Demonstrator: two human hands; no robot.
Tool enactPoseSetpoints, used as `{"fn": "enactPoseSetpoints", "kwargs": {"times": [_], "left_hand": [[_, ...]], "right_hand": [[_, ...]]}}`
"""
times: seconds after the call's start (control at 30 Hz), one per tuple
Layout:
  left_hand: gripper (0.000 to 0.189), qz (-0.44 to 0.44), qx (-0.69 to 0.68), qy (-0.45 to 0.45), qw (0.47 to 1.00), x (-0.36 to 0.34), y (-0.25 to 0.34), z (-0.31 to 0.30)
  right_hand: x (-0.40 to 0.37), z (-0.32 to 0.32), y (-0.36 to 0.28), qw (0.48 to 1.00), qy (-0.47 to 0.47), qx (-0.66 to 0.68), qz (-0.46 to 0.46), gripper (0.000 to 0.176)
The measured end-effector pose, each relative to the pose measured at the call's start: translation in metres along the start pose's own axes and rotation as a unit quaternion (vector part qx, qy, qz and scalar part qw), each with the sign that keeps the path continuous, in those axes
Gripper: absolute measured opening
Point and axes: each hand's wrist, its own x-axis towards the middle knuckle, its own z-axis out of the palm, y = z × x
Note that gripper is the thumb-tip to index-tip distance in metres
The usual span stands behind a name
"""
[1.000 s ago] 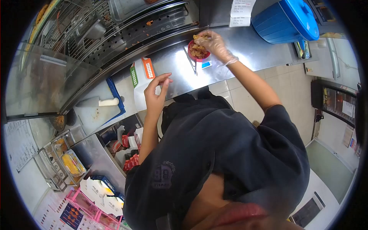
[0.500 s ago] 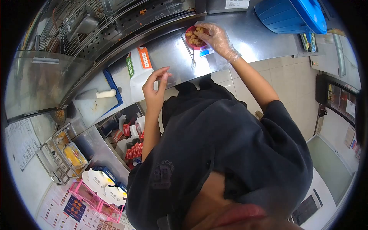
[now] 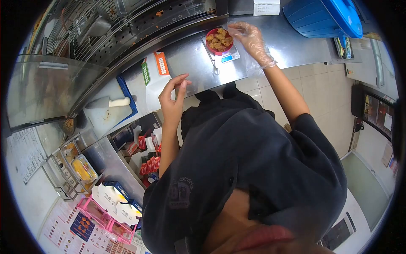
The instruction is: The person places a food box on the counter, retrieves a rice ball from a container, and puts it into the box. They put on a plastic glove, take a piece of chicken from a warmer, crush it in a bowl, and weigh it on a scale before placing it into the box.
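Small pieces of fried food, apparently chicken [image 3: 220, 39], fill a red bowl [image 3: 218, 53] with a handle. The bowl rests on a digital scale [image 3: 233, 55] with a lit blue display. Just right of the bowl's rim is my right hand [image 3: 253, 42] in a clear plastic glove, fingers loosely bent, with nothing visible in them. My left hand [image 3: 174, 94] is bare and hovers by the counter's front edge, thumb and fingers apart and holding nothing. Beside it stands a white box [image 3: 157, 82] with orange and green panels.
A knife [image 3: 108, 103] lies on a white cutting board [image 3: 108, 118] with a blue edge at the left. A blue bucket [image 3: 311, 19] stands at the counter's right. Wire racks and a glass-fronted case [image 3: 50, 91] border the upper left. Red packets [image 3: 150, 165] sit below the counter.
My right hand has moved off the food to the right and now sits beside the bowl, so its contents show fully. My left hand has barely moved.
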Motion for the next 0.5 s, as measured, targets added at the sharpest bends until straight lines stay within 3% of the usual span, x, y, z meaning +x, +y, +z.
{"fn": "enactPoseSetpoints", "kwargs": {"times": [0.1,0.2,0.5], "left_hand": [[0.018,-0.002,0.002,0.003,1.0,0.001,0.0,0.0],[0.018,-0.004,0.006,0.002,1.0,0.002,0.001,-0.001],[0.019,0.006,0.007,-0.003,1.0,0.006,-0.001,-0.003]], "right_hand": [[0.001,-0.008,0.006,0.998,0.023,0.066,0.004,0.021],[-0.002,-0.016,0.004,0.985,0.028,0.151,0.073,0.021],[-0.015,-0.023,0.012,0.979,0.034,0.158,0.123,0.023]]}}
